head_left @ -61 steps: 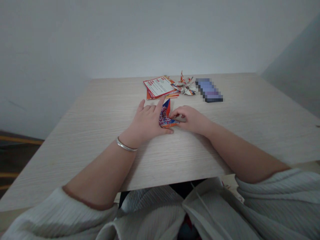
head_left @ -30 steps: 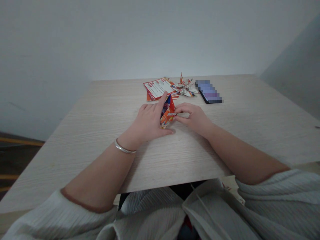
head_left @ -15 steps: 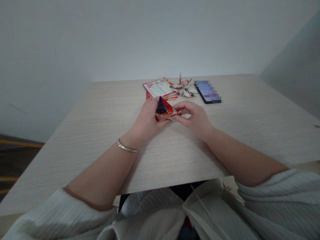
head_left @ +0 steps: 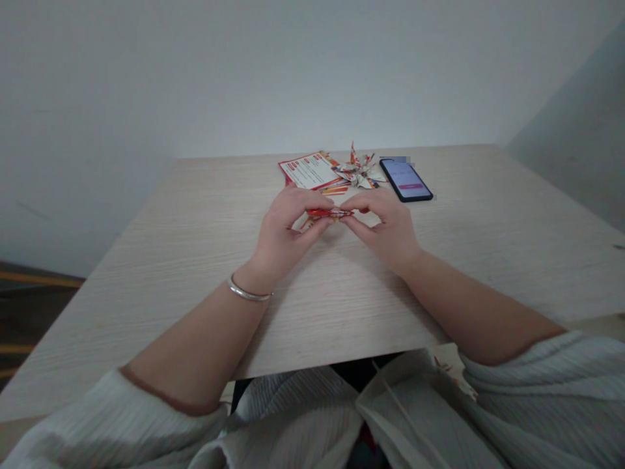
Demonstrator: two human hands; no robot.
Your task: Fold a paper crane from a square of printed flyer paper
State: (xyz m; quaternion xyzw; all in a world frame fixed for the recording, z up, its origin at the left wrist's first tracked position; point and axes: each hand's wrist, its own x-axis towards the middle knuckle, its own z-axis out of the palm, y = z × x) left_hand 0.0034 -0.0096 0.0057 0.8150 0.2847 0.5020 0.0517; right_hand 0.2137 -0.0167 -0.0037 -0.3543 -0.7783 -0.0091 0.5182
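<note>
Between my two hands is a folded piece of red printed paper (head_left: 320, 213), seen nearly edge-on just above the table. My left hand (head_left: 288, 225) pinches its left part between thumb and fingers. The fingertips of my right hand (head_left: 383, 225) are closed on its right end, close to the left fingertips. Much of the paper is hidden behind the fingers. A silver bangle (head_left: 248, 290) circles my left wrist.
Beyond my hands lie several printed sheets (head_left: 312, 171) in red and white. Beside them stands a spiky folded paper flower (head_left: 361, 170). A phone (head_left: 406, 180) with a lit screen lies to the right on the pale wooden table (head_left: 215, 215); a wall is behind.
The paper has gone from an opened, pocket-like shape to a flat one seen edge-on. My left thumb and fingers now pinch it, and both hands' fingertips have come closer together.
</note>
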